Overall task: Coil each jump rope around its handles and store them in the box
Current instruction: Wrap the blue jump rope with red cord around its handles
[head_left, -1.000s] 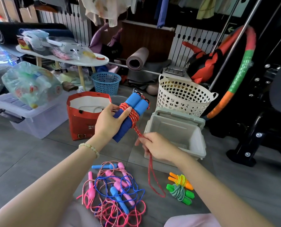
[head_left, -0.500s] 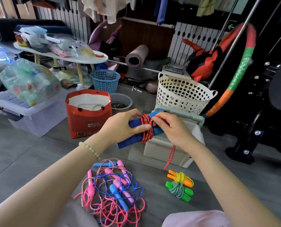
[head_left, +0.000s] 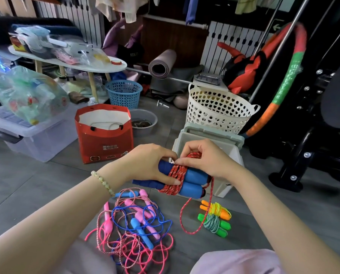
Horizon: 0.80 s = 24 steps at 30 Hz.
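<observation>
In the head view, one jump rope is being worked on. Its two blue handles (head_left: 192, 182) are held side by side above the floor (head_left: 36, 194), just in front of the single pale box (head_left: 210, 135). Their long axis runs roughly left to right and is tipped a little downward on the right. The rounded ends are pointed toward the right, at the box's near side. The red rope (head_left: 175, 175) is wound crosswise round the middle of both handles in many turns. One loose tail is left hanging from the right end down to the floor, where it bends back up in a loop.

The left part of the handles is gripped by the left hand (head_left: 151, 165), with the thumb on top and one finger laid along the coil. The top of the red rope coil is pinched by the curled fingertips of the right hand (head_left: 206, 159).

Two ropes already coiled are seen on the floor just in front of the box, touching each other: an orange-handled rope (head_left: 222, 211) with yellow cord and a green-handled rope (head_left: 222, 230) with grey-green cord. To their left one tangled pile (head_left: 133, 224) of uncoiled ropes is spread out, with two blue handles and several pink ones; the exact number of pink ones cannot be told. Behind, one red paper bag (head_left: 105, 139), one white basket (head_left: 218, 113) and one blue basket (head_left: 123, 93) are stood on the floor.
</observation>
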Each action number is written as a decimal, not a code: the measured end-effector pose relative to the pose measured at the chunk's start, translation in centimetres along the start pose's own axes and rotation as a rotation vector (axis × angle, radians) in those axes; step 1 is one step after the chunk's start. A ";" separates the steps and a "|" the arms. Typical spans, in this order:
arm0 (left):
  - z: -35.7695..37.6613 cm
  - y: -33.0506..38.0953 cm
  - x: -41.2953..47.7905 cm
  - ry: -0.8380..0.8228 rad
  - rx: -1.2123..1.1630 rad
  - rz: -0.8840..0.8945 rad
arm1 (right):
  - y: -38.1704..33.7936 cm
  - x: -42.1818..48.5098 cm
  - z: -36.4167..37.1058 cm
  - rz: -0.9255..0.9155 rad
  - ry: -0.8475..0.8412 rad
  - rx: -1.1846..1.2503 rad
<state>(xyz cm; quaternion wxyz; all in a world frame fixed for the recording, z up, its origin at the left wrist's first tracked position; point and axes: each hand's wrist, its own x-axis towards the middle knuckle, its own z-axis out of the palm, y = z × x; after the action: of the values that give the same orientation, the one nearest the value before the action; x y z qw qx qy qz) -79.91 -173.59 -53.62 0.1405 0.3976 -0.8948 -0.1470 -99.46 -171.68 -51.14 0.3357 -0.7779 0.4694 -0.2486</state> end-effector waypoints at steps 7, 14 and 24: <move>0.1 0.9 -0.7 0.033 -0.095 0.056 | 0.1 -0.6 0.6 0.130 -0.189 0.421; -1.0 0.9 -1.3 0.112 -0.268 0.043 | -0.7 -1.1 0.2 0.108 -0.195 0.669; -1.6 -0.2 -1.2 0.117 -0.406 -0.020 | -1.7 -1.5 -0.6 -0.057 -0.038 0.138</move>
<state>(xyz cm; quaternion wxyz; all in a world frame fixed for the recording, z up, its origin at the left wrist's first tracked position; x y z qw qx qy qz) -78.41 -173.07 -52.43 0.2680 0.3776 -0.8332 -0.3025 -99.59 -169.90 -49.62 0.3900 -0.7706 0.4225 -0.2750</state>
